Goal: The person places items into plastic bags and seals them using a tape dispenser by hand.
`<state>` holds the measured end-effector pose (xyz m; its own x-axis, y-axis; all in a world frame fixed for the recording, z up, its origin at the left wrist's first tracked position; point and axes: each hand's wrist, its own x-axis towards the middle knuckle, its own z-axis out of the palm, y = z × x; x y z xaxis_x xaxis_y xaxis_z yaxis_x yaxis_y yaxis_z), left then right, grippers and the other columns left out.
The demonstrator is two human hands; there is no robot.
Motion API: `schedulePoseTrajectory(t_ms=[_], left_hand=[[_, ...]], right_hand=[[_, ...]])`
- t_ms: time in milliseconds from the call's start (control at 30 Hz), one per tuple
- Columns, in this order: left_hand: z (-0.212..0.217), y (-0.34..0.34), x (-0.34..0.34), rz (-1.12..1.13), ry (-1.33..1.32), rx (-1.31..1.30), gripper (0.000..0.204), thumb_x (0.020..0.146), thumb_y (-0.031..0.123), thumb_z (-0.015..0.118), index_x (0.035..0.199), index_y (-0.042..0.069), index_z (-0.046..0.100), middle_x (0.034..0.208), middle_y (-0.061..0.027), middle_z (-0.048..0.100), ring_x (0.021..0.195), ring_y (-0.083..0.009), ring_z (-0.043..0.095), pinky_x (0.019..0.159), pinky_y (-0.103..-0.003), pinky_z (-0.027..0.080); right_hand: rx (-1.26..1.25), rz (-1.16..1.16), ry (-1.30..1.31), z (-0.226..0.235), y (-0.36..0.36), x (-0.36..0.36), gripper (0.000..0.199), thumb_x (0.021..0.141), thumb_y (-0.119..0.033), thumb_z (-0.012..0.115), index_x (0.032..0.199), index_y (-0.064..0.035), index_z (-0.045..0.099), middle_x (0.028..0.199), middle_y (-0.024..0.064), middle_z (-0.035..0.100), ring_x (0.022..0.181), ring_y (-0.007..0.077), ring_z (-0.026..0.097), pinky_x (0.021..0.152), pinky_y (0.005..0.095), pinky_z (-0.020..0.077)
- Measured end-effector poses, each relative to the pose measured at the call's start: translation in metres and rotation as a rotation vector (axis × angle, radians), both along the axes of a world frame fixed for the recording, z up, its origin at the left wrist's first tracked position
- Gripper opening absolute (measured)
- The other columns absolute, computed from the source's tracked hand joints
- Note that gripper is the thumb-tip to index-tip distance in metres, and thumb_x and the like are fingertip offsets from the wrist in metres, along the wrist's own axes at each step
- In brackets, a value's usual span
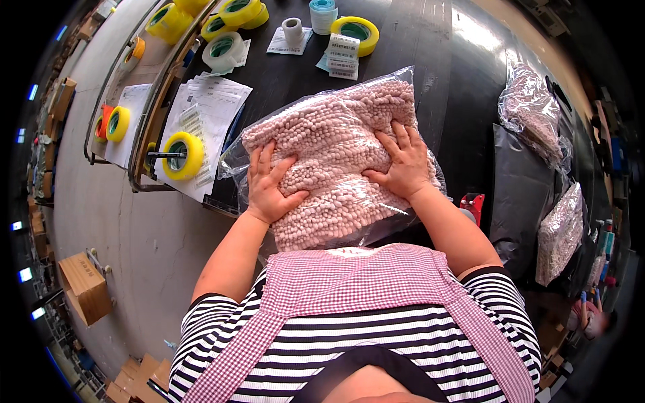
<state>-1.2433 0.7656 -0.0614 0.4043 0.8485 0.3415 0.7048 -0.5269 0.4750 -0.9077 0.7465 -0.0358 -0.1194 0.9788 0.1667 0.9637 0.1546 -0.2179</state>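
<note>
Nearest to us are the checked apron [356,282] and the black-and-white striped shirt [376,336]. Just beyond the bib, our left hand [270,191] lies palm down on the near left part of a clear-bagged pink nubbly mat [336,161], its fingers spread and its thumb reaching right across the film. Our right hand [406,164] rests flat on the mat's right side, fingers somewhat spread and pointing far, thumb turned left; neither hand pinches anything that we can see. The mat lies directly beneath both sets of fingertips, its middle bare between the two thumbs, and its far edge runs on past the fingers. It sits tilted on the black table [463,101], right side farther from us.

To the left we have printed sheets [222,97] with a yellow tape roll [195,158] over them. On the right lie a near bagged bundle [561,235] and a farther one [527,111]. Farthest ahead stand a small white roll [292,30], a pale blue roll [323,19] and another yellow roll [371,40], with a label strip [343,57] just before it.
</note>
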Motion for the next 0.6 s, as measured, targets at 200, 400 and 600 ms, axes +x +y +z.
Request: schedulePoseTrajectory(t_ms=[200, 400, 600], left_hand=[[0.001, 0.001, 0.0, -0.01, -0.022, 0.004, 0.067, 0.063, 0.047, 0.082, 0.122, 0.017, 0.07, 0.153, -0.0175, 0.04, 0.141, -0.0445, 0.031, 0.117, -0.054, 0.028], [-0.004, 0.002, -0.005, -0.023, -0.079, 0.026, 0.063, 0.062, 0.048, 0.082, 0.117, 0.019, 0.072, 0.153, -0.0157, 0.041, 0.141, -0.0424, 0.033, 0.116, -0.053, 0.028], [-0.008, 0.003, -0.007, -0.031, -0.108, 0.029, 0.061, 0.063, 0.047, 0.082, 0.116, 0.018, 0.072, 0.152, -0.0159, 0.042, 0.141, -0.0422, 0.033, 0.117, -0.052, 0.027]], right_hand=[[0.012, 0.016, -0.017, -0.009, 0.002, 0.006, 0.088, 0.064, -0.072, 0.074, 0.135, -0.0217, 0.062, 0.15, 0.0154, 0.044, 0.137, 0.0399, 0.035, 0.114, 0.0543, 0.0265], [0.054, 0.033, 0.013, -0.006, 0.003, 0.005, 0.084, 0.061, -0.066, 0.079, 0.129, -0.0197, 0.065, 0.145, 0.0154, 0.048, 0.133, 0.0389, 0.039, 0.112, 0.0527, 0.031], [0.091, 0.047, 0.02, -0.007, 0.005, 0.005, 0.085, 0.06, -0.068, 0.079, 0.127, -0.0186, 0.066, 0.143, 0.0156, 0.05, 0.133, 0.0381, 0.041, 0.111, 0.0522, 0.0315]])
